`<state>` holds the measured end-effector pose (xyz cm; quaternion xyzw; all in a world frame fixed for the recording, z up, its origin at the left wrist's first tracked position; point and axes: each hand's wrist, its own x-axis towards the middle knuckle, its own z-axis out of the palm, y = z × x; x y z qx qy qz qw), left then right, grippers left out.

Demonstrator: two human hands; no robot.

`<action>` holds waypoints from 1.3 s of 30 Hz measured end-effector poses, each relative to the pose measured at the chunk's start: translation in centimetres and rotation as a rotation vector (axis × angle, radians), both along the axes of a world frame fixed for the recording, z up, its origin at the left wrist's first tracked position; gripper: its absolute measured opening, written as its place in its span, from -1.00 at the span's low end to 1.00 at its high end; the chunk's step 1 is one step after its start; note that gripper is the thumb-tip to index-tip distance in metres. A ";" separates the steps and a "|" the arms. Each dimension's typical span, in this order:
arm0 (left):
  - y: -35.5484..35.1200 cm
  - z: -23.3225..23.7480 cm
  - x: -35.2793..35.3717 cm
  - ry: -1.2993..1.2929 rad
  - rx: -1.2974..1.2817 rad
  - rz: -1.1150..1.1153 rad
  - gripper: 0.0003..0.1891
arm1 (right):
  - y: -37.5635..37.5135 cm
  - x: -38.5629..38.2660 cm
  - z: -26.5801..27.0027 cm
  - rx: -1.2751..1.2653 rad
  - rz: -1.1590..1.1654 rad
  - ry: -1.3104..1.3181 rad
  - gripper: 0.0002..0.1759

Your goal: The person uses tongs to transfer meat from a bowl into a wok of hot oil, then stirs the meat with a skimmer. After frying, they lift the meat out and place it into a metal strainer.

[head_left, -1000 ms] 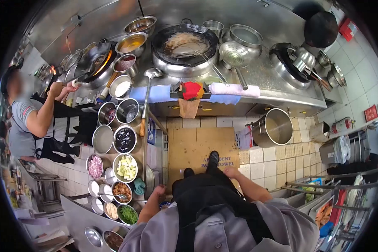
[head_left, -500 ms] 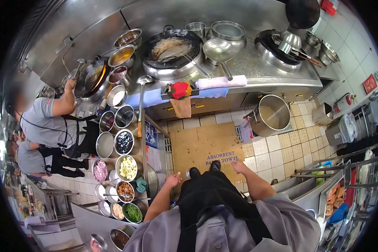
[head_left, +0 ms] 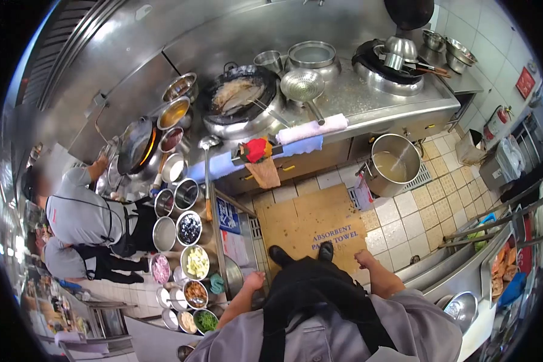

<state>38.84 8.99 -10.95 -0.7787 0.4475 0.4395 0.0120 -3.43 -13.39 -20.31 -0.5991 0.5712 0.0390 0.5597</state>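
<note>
My left hand (head_left: 254, 281) hangs low at my side with its fingers curled in and nothing visible in it. It is nearest the metal counter lined with containers, beside a teal cloth (head_left: 217, 283). My right hand (head_left: 364, 259) hangs on the other side of my black apron (head_left: 314, 286), its fingers also curled and no object showing. Neither hand touches anything I can see. Both are over the floor, near a flattened cardboard sheet (head_left: 308, 211) under my shoes. A large pot of cloudy liquid (head_left: 397, 166) stands on the floor beyond my right hand.
Ahead, a wok (head_left: 238, 99) with a skimmer in it and a perforated strainer (head_left: 303, 85) sit on the stove. A ladle (head_left: 209, 142) rests by the containers, among them chopped greens (head_left: 206, 321). At left, a co-worker (head_left: 87, 205) tends another wok (head_left: 140, 148).
My view has shifted and tilted, and both hands have moved slightly, fingers more curled. A hand with a ladle at lower left has left view. The co-worker's wok now looks more tilted.
</note>
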 end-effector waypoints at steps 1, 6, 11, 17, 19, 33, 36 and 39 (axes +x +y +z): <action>-0.8 0.0 0.1 -0.045 -0.075 0.076 -0.64 | -0.4 -1.2 -4.0 -0.091 0.077 -0.061 -0.81; -3.9 -0.9 1.1 -0.226 -0.394 0.242 -0.75 | -0.9 1.7 3.1 0.242 -0.359 -0.079 -0.87; -2.0 1.2 -0.5 0.023 -0.409 0.399 -0.73 | -1.0 4.5 3.4 0.075 -0.052 0.098 -0.78; 5.0 -5.8 0.1 -0.020 -0.115 -0.099 -0.69 | -1.8 10.4 5.0 0.057 0.052 -0.007 -0.80; 5.4 -4.7 -0.2 0.038 0.121 0.004 -0.69 | -1.9 11.8 5.6 0.027 0.092 0.017 -0.79; 4.2 -1.1 -1.5 -0.016 -0.088 0.249 -0.57 | -1.4 5.6 6.5 0.069 0.003 0.134 -0.82; 3.5 -1.3 -1.1 -0.071 -0.115 0.321 -0.52 | -1.2 4.5 4.9 0.101 -0.038 0.116 -0.79; 3.3 -4.5 1.1 -0.057 -0.137 0.236 -0.55 | -2.2 3.1 -1.4 -0.446 1.098 0.217 -0.76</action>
